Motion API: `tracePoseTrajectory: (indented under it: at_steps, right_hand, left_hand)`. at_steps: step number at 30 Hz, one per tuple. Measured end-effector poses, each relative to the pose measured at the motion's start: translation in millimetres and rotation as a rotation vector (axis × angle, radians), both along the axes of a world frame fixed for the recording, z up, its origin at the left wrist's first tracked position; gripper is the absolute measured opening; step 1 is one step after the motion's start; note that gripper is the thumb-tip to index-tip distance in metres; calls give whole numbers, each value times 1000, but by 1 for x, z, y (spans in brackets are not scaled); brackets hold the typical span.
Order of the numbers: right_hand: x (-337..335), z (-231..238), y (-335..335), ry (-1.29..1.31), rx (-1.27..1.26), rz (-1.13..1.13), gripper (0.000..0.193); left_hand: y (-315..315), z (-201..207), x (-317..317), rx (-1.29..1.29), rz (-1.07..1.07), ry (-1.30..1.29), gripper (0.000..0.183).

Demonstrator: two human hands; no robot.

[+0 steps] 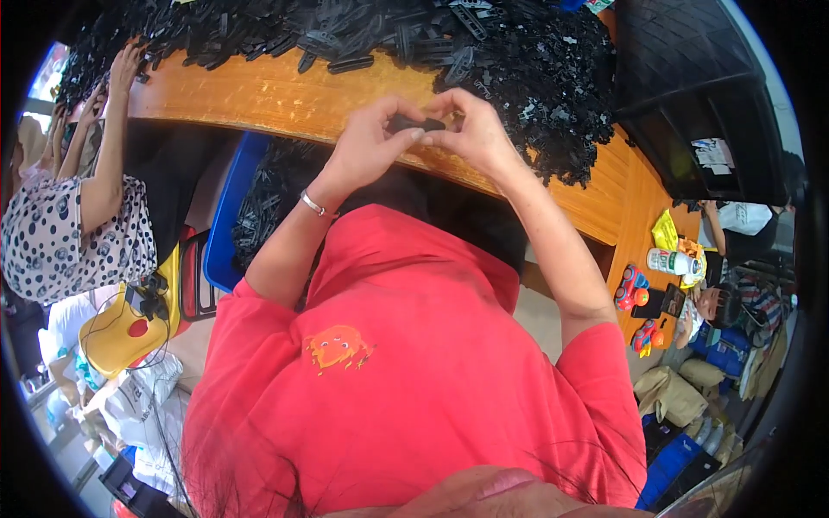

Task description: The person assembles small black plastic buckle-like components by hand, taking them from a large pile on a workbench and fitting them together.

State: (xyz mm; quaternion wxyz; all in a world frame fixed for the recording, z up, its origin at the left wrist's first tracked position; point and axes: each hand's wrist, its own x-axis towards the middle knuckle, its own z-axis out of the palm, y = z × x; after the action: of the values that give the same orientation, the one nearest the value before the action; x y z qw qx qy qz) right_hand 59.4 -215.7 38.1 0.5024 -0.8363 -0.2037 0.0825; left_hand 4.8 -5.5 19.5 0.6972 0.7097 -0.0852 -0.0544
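Note:
Just over the front edge of the wooden table [259,97], a small dark plastic piece [404,124] is held between both hands. My left hand [370,142] is closed round its left end, a silver bracelet on the wrist. From the other side, my right hand [475,134] pinches its right end with thumb and fingers. The fingers partly cover the piece, so its exact kind cannot be made out. Beyond the hands lies a heap of long black plastic parts [328,43]. Smaller black pieces [553,95] are piled beside my right hand.
A blue bin [226,216] of black parts stands below the table edge at left. Another person's arm [108,164] reaches to the heap at far left, near a yellow chair [112,332]. A black crate [708,112], a white bottle [667,261] and toy cars [632,285] are at right.

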Motion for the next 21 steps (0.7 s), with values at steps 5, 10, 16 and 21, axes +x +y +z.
tracePoseTrajectory:
  at_steps: [5, 10, 16, 21]
  right_hand:
    - [-14, -26, 7, 123, -89, -4, 34]
    - [-49, -17, 24, 301, 24, 164, 24]
    - [-28, -7, -29, -273, -320, 17, 17]
    - [1, -16, -43, -447, -442, -112, 16]
  left_hand:
    - [-1, -1, -24, 201, 77, -124, 24]
    - [38, 9, -48, 255, 40, -3, 24]
    - [118, 23, -66, 787, 68, -284, 24]
    - [95, 1, -16, 858, 392, -423, 20]
